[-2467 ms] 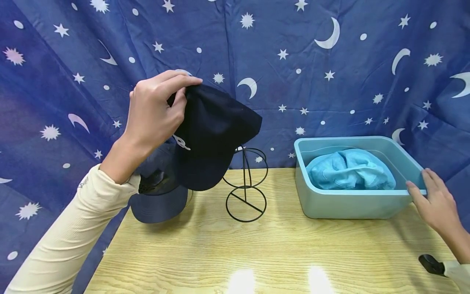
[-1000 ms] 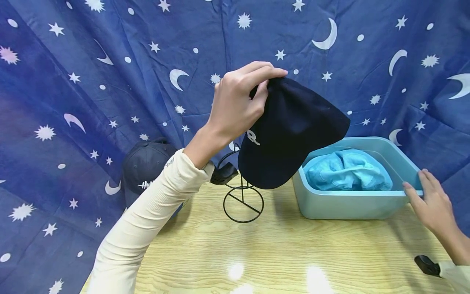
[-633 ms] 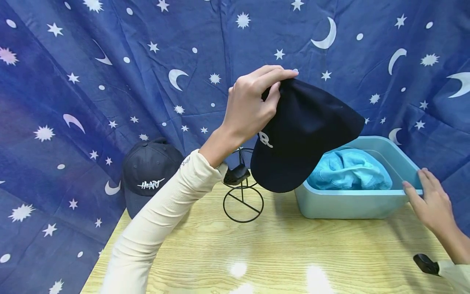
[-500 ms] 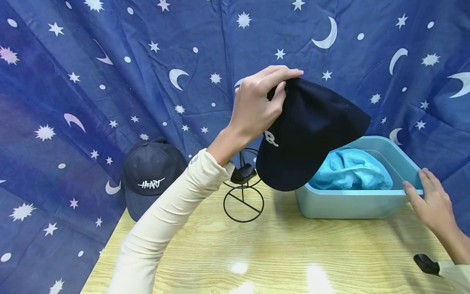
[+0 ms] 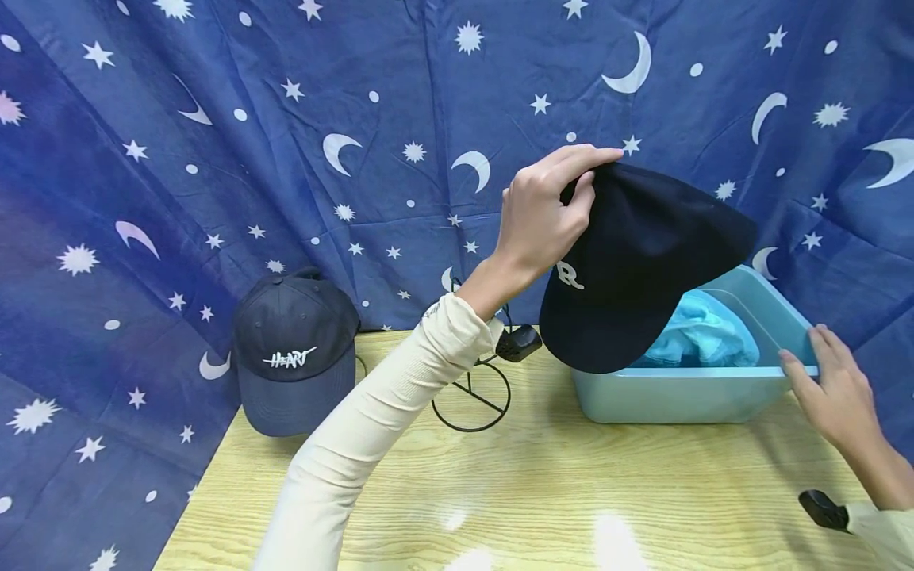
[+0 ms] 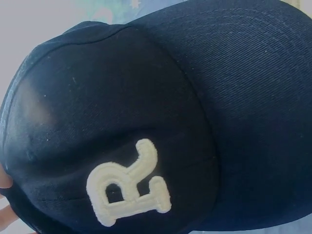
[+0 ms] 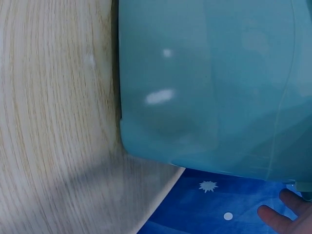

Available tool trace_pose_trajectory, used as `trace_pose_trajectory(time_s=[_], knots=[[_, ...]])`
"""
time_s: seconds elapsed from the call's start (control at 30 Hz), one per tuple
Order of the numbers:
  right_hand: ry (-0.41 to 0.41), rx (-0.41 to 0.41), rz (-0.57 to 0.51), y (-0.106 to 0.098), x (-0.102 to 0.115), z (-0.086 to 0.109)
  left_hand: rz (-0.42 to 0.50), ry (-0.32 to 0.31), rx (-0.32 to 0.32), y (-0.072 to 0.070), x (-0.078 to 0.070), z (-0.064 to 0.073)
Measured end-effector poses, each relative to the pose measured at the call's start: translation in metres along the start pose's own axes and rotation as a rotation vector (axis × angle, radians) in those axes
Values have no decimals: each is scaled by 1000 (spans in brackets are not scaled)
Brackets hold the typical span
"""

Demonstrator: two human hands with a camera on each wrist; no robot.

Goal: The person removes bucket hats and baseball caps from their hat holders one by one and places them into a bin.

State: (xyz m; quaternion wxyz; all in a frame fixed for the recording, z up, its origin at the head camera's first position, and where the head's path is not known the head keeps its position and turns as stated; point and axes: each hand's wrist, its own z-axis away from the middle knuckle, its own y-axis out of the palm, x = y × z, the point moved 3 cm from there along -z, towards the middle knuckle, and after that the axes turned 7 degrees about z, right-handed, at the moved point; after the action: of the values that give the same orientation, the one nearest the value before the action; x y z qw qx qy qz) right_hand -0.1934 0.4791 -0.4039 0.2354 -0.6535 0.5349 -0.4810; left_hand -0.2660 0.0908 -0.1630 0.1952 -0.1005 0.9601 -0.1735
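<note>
My left hand [image 5: 546, 210] pinches a dark navy baseball cap [image 5: 643, 262] by its crown. The cap hangs tilted, brim down, over the left part of a pale blue bin [image 5: 664, 396], hiding some of it. A white letter R marks its front, large in the left wrist view, where the cap [image 6: 161, 107] fills most of the frame. My right hand [image 5: 842, 388] rests at the bin's right front corner, fingers fairly straight along the rim. Inside the bin lies a crumpled turquoise cloth item [image 5: 707, 329], perhaps a hat; its kind is unclear.
A second navy cap [image 5: 296, 349] lettered HEART sits at the left of the wooden table [image 5: 543, 492], apparently on a stand. Behind my left forearm stands a black wire stand [image 5: 493, 424], partly hidden. A starry blue curtain [image 5: 400, 79] hangs behind.
My left hand has carried the R cap rightward, from beside the HEART cap past the wire stand to over the bin. It now covers part of the turquoise item. My right hand stays put.
</note>
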Motion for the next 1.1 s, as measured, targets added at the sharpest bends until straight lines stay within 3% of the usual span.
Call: trace_pose_trajectory(time_s=[0.53, 0.97, 1.1], knots=[[-23, -30, -37, -1, -4, 0, 31, 132, -167, 52, 17, 3], [-39, -5, -55, -3, -4, 0, -3, 124, -206, 95, 30, 13], [-29, 2, -55, -2, -4, 0, 13, 140, -174, 110, 37, 23]])
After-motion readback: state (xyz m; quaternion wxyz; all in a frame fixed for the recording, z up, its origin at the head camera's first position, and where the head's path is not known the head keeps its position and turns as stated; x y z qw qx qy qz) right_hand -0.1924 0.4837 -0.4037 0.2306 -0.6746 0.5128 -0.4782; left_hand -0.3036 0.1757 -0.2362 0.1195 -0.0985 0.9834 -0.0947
